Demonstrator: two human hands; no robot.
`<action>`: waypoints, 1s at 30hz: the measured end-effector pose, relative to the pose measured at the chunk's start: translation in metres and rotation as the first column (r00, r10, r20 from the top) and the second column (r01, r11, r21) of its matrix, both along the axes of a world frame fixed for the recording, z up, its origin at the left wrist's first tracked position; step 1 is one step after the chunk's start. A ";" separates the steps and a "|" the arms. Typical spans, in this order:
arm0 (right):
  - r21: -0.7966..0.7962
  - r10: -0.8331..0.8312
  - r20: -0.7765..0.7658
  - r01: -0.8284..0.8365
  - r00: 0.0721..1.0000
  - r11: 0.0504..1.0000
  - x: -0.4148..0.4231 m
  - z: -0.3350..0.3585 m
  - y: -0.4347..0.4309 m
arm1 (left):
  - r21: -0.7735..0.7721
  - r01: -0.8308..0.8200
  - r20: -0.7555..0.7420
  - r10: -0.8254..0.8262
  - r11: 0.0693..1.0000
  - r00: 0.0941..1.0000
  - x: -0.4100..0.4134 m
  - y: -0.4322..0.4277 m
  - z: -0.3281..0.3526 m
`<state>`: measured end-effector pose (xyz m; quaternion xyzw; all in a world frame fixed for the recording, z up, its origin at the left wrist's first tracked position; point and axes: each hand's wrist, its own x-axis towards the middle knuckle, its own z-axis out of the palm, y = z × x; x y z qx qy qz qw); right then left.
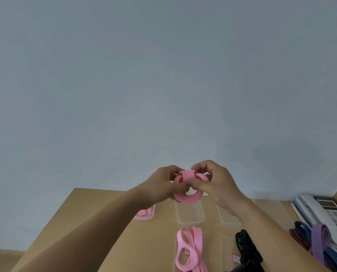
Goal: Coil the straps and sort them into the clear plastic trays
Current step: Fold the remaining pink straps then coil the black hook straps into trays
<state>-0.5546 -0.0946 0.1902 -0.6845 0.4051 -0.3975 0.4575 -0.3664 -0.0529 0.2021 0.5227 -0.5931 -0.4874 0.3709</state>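
1. Your left hand [161, 186] and right hand [221, 185] are both raised over the table [85, 222]. The fingers of each are curled and pinching the pink coil [189, 196].
2. Your left hand grips the coil at its 9 o'clock side and your right hand at its 3 o'clock side. The coil is in the air, in no tray.
3. From the coil:
   - at 6 o'clock sits the middle tray [190, 220]
   - at 8 o'clock, the left tray [144, 218] holds something pink and is partly hidden by your wrist
   - at 4 o'clock, the right tray [226, 222] lies behind your right wrist
4. Further toward 6 o'clock a loose pink strap [189, 250] lies on the table. A black strap [246, 250] lies at its 3 o'clock.
5. At 4 o'clock from the coil, a purple strap [320, 240] and blue straps [303, 230] are heaped against a white telephone [324, 211].
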 end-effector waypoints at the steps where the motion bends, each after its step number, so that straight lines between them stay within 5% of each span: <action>1: -0.025 -0.003 -0.024 0.003 1.000 1.000 0.000 0.000 0.000 | 0.051 0.024 -0.078 -0.020 0.998 0.997 0.002 0.001 0.001; 9: -0.178 -0.005 -0.075 -0.008 0.997 0.984 0.006 -0.002 0.007 | 0.184 0.085 -0.293 -0.028 0.979 0.956 0.004 -0.001 0.004; 16: -0.254 -0.012 -0.145 -0.026 0.989 0.967 0.006 -0.005 0.009 | 0.150 0.078 -0.289 -0.031 0.986 0.957 0.003 -0.002 0.002; 24: -0.053 0.133 -0.010 -0.133 0.991 0.990 -0.005 0.002 -0.001 | 0.072 -0.021 -0.369 0.046 0.997 0.928 0.005 -0.005 0.000; 30: 0.042 0.070 0.030 -0.071 0.997 0.997 0.000 0.001 -0.008 | -0.040 -0.020 -0.267 0.008 0.999 0.964 0.007 -0.004 -0.006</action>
